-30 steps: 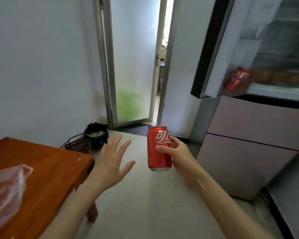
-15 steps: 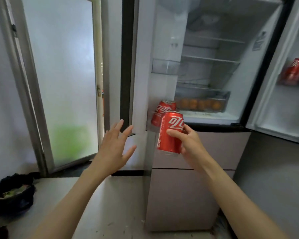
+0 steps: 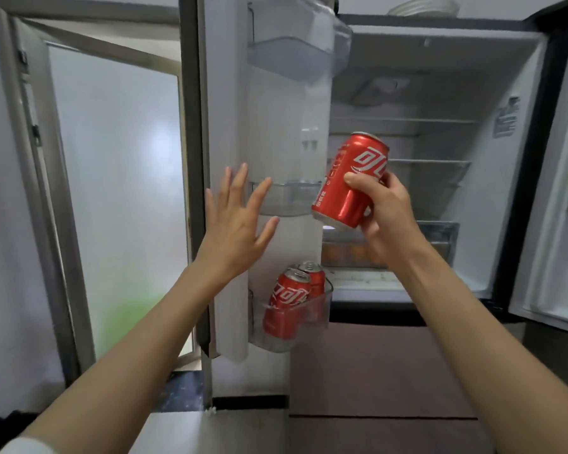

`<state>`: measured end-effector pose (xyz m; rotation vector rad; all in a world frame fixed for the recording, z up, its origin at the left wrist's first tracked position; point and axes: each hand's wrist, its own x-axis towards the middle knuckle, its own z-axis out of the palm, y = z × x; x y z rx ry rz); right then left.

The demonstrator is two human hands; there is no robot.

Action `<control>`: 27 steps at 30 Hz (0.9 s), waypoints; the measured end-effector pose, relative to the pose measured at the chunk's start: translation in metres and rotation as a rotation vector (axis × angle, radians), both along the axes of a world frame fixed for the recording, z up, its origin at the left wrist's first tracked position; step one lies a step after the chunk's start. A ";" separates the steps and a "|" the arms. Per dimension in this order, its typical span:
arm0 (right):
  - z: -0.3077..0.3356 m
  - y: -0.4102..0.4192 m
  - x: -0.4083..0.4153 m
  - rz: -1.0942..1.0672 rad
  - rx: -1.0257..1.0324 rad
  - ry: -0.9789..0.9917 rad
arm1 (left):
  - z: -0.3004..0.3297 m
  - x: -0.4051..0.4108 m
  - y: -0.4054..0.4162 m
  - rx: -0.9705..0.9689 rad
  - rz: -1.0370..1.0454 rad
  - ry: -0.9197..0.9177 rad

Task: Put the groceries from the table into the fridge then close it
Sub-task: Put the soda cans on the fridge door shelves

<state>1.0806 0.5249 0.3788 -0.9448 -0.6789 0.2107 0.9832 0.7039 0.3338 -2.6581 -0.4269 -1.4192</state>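
Observation:
My right hand [image 3: 386, 213] grips a red soda can [image 3: 350, 181], tilted, in front of the open fridge [image 3: 440, 93]. The can hangs beside the middle bin [image 3: 284, 198] of the left fridge door [image 3: 230, 158]. My left hand [image 3: 235, 221] is raised with fingers spread, just in front of that door's inner edge; whether it touches the door is unclear. Two more red cans [image 3: 291, 301] stand in the door's bottom bin [image 3: 322, 319]. Orange fruit [image 3: 348, 253] lies in the drawer inside the fridge.
The right fridge door [image 3: 561, 191] stands open at the right edge. A frosted glass room door [image 3: 112, 191] stands at the left. Below the open compartment are the closed brown lower drawers [image 3: 374, 371]. The top door bin [image 3: 289, 57] and the wire shelves [image 3: 423, 165] hold nothing visible.
I have stepped closer to the fridge. My right hand has lifted the can up and tilted it near the left door's middle bin. My left hand has risen toward the door edge.

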 end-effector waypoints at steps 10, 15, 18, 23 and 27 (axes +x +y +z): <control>0.076 0.072 0.065 -0.011 -0.106 -0.263 | -0.012 0.030 0.010 0.118 0.110 -0.082; 0.068 0.095 0.080 -0.101 -0.399 -0.567 | -0.012 0.028 0.012 0.138 0.150 -0.069; 0.063 0.098 0.083 -0.106 -0.506 -0.671 | -0.012 0.028 0.012 0.154 0.180 -0.063; 0.061 0.103 0.087 -0.150 -0.606 -0.727 | -0.012 0.029 0.012 0.174 0.190 -0.078; 0.059 0.101 0.088 -0.141 -0.572 -0.695 | -0.013 0.030 0.015 0.174 0.205 -0.075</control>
